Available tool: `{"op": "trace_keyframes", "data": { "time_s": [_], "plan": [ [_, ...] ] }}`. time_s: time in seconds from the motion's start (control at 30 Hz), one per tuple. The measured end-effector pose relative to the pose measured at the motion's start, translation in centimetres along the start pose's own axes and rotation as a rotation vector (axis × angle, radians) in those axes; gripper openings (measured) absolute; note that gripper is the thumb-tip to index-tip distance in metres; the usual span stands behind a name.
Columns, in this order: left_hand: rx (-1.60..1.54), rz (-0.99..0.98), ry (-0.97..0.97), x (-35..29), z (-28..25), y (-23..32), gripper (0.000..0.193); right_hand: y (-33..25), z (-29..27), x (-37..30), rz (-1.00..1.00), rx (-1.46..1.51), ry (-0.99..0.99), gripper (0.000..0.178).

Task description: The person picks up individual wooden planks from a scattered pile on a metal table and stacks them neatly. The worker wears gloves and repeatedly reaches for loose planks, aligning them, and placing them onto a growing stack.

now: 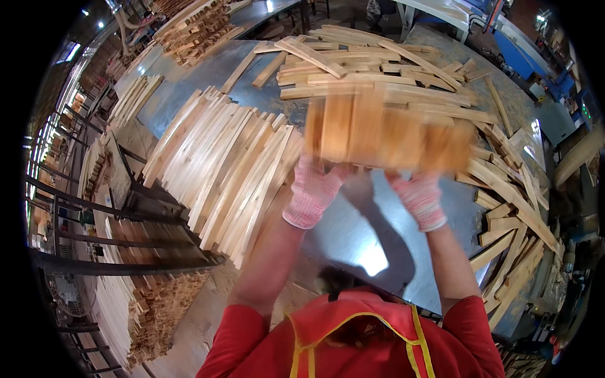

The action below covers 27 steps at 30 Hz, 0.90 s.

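Both my hands wear pink-and-white knitted gloves. Between them, raised over the metal tabletop (334, 220), is a row of several wooden pieces (365, 129) pressed side by side, smeared by motion. My left hand (312, 192) grips the row's lower left end, and my right hand (417, 196) grips it lower right of the middle. Some fingertips are hidden behind the wood. Close to my left hand, a neat layer of long pale wooden strips (220, 157) lies side by side.
Loose wooden strips (353, 66) lie piled across the table's far side, and more (510, 195) run down the right. A tall wood stack (167, 309) stands at lower left behind a dark metal frame (113, 268). Blue machinery (523, 50) stands far right.
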<state>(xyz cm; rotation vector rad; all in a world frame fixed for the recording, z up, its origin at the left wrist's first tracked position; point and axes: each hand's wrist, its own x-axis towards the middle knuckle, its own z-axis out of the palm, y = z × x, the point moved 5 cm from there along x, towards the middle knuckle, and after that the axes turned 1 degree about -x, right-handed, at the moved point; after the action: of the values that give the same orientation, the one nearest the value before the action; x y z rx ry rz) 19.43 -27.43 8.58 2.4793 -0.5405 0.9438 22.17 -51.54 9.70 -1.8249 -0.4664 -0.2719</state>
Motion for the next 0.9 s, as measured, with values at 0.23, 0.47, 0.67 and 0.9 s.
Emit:
{"op": "trace_keyframes", "data": {
  "time_s": [0.23, 0.47, 0.67, 0.9],
  "plan": [
    [-0.139, -0.48, -0.716, -18.5, 2.6, -3.9, 0.077, 8.3, 9.9, -16.4, 0.196, -0.598, -0.205, 0.083],
    [0.625, 0.041, -1.126, -20.8, -1.3, -4.5, 0.063, 9.7, 15.7, -20.4, 0.405, -0.971, -0.774, 0.076],
    [0.532, -0.209, -0.897, -18.8, -0.3, -0.3, 0.053, 18.9, 15.0, -20.9, 0.793, 0.162, -0.448, 0.063],
    [0.358, -0.327, -0.668, -22.0, 3.6, 5.9, 0.059, 15.7, 11.2, -11.6, 0.446, -0.068, -0.8, 0.069]
  ]
}}
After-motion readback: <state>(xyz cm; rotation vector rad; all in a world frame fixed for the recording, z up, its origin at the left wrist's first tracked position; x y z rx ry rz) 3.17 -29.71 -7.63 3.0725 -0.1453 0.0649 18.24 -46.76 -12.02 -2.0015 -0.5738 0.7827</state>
